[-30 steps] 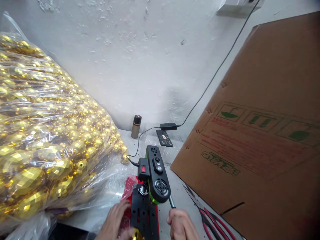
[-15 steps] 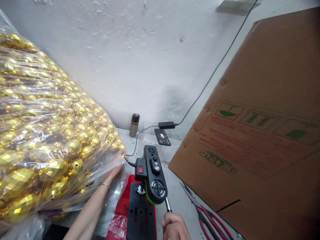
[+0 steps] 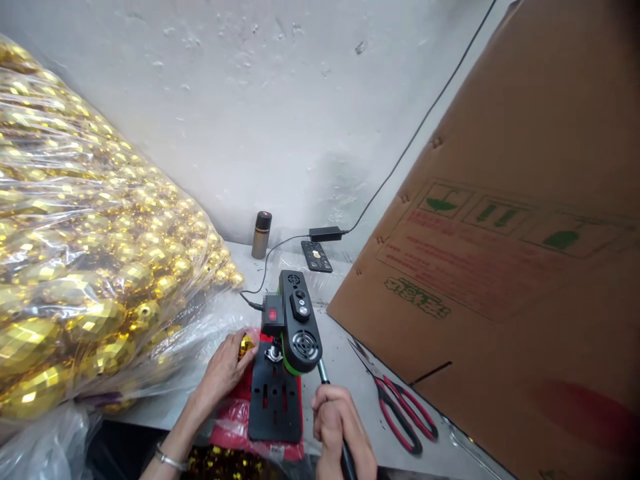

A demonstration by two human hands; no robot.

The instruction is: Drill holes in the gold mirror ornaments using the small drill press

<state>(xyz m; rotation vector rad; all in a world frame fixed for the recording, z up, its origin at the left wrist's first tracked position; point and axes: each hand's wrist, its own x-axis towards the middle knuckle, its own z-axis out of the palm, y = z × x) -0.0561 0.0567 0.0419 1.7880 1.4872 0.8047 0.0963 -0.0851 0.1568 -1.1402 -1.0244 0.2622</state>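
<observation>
A small black and green machine [image 3: 301, 320] with round grilles stands on a black slotted base plate [image 3: 274, 420]. At the left side of that plate, my left hand [image 3: 225, 365] has its fingers closed around a gold faceted ball [image 3: 246, 345], partly hidden by the hand. My right hand [image 3: 343, 427] is wrapped round the black grip of a metal-shafted handle [image 3: 323, 371], whose upper end meets the machine's lower right side. Red plastic film [image 3: 233, 427] lies under the plate.
A clear plastic bag of gold faceted balls [image 3: 120, 267] fills the left. Red-and-black-handled scissors [image 3: 400, 407] lie near a large cardboard box [image 3: 500, 233] on the right. Behind the machine are a dark-capped bottle [image 3: 261, 235], a black power adapter [image 3: 325, 234] and a phone [image 3: 317, 257].
My left hand has drawn back from the bag's edge to beside the machine, where a gold ball shows in its fingers. My right hand stays on the handle. The view has shifted slightly downward.
</observation>
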